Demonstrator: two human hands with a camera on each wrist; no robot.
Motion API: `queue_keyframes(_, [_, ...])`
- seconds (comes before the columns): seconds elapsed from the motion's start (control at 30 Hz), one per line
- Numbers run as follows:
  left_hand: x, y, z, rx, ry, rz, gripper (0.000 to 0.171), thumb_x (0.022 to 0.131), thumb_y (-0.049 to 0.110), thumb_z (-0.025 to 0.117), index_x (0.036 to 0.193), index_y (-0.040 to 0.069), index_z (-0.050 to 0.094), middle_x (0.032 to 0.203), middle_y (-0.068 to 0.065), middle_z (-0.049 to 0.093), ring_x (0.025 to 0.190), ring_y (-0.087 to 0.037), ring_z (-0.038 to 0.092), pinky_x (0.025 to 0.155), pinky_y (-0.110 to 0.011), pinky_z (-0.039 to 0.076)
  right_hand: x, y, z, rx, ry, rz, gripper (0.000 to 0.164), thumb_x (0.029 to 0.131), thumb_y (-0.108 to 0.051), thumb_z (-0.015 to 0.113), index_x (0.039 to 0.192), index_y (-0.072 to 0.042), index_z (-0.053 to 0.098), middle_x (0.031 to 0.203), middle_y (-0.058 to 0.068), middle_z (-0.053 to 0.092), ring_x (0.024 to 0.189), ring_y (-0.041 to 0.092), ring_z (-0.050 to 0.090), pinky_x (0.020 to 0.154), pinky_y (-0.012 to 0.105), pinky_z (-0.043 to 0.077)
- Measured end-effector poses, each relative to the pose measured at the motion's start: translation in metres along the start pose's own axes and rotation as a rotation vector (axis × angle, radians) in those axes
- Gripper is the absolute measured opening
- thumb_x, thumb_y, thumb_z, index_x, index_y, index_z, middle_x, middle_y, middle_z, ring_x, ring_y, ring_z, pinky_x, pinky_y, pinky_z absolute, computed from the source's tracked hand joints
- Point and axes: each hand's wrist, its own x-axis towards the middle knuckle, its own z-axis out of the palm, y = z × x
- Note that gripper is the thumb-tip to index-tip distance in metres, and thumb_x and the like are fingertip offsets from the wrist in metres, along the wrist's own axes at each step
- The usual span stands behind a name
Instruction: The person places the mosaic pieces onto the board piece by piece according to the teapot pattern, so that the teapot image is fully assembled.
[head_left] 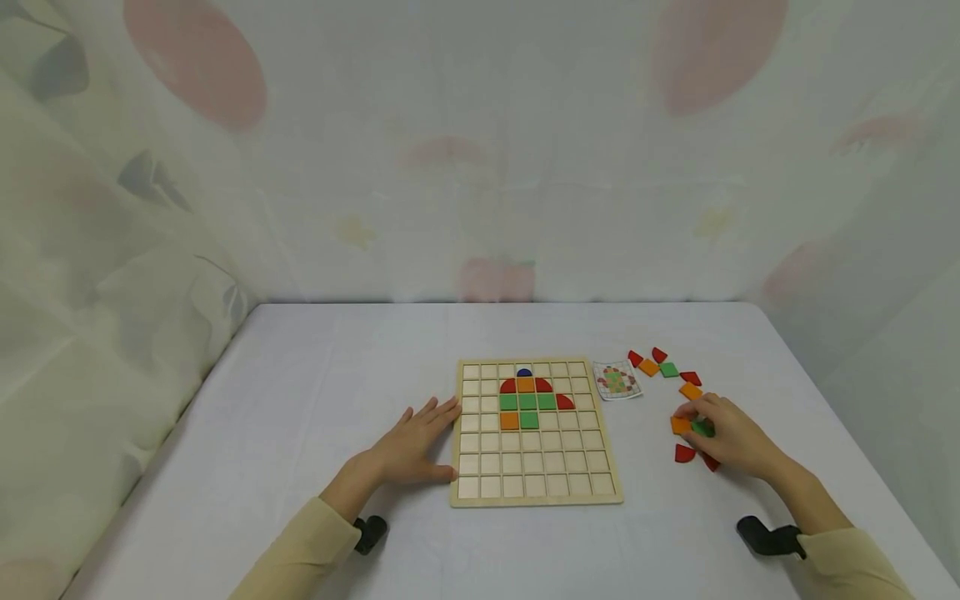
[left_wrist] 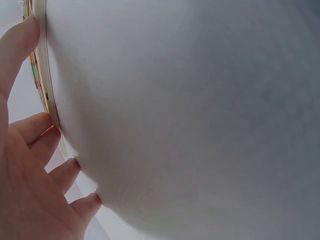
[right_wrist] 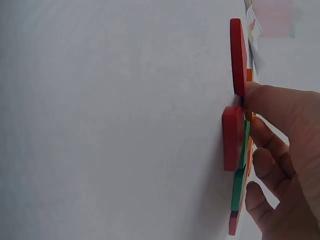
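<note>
My left hand (head_left: 412, 446) rests spread at the left edge of a wooden grid board (head_left: 536, 492); in the left wrist view its thumb (left_wrist: 25, 37) touches the board's side. On the board lie a blue half-round piece (head_left: 524, 372), red quarter-round pieces (head_left: 565, 402), orange squares (head_left: 509, 421) and green squares (head_left: 528, 420). Right of the board, my right hand (head_left: 738, 437) pinches an orange square tile (head_left: 681, 426) between thumb and index finger, low over the table. Beneath that hand, a green tile (head_left: 702, 428) is partly hidden. A red quarter-round tile (head_left: 684, 453) lies just nearer me.
A small pattern card (head_left: 617, 383) lies by the board's upper right corner. Beyond my right hand are loose tiles: an orange one (head_left: 691, 391), a green one (head_left: 668, 369) and several more. White cloth covers the table (head_left: 337, 358), with a patterned curtain (head_left: 450, 217) behind it.
</note>
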Motion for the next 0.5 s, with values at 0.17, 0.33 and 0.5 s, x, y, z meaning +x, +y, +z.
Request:
queue_keyframes(0.17, [0.0, -0.001, 0.001, 0.004, 0.003, -0.004, 0.09, 0.075, 0.043, 0.072, 0.146, 0.01, 0.027, 0.153, -0.003, 0.02, 0.14, -0.034, 0.014, 0.107, -0.062, 0.014, 0.003, -0.004, 0.001, 0.014, 0.008, 0.001, 0.025, 0.075, -0.013, 0.075, 0.098, -0.011, 0.066, 0.096, 0.004, 0.058, 0.086, 0.018, 0.05, 0.073, 0.035, 0.05])
queue_keyframes(0.33, [-0.001, 0.0, 0.0, 0.006, 0.003, 0.002, 0.09, 0.076, 0.042, 0.072, 0.146, 0.009, 0.026, 0.153, -0.004, 0.02, 0.14, -0.034, 0.015, 0.107, -0.061, 0.014, 0.007, -0.014, 0.003, 0.026, 0.015, -0.014, 0.024, 0.077, -0.017, 0.074, 0.099, -0.014, 0.065, 0.092, -0.001, 0.057, 0.085, 0.018, 0.048, 0.07, 0.033, 0.048])
queue_keyframes(0.5, [-0.001, 0.0, -0.001, 0.003, 0.002, 0.006, 0.09, 0.077, 0.041, 0.071, 0.146, 0.009, 0.025, 0.153, -0.005, 0.02, 0.14, -0.035, 0.015, 0.107, -0.061, 0.014, 0.013, -0.027, 0.005, 0.051, 0.028, -0.071, 0.025, 0.076, -0.014, 0.074, 0.099, -0.015, 0.065, 0.091, -0.005, 0.058, 0.083, 0.014, 0.048, 0.067, 0.027, 0.045])
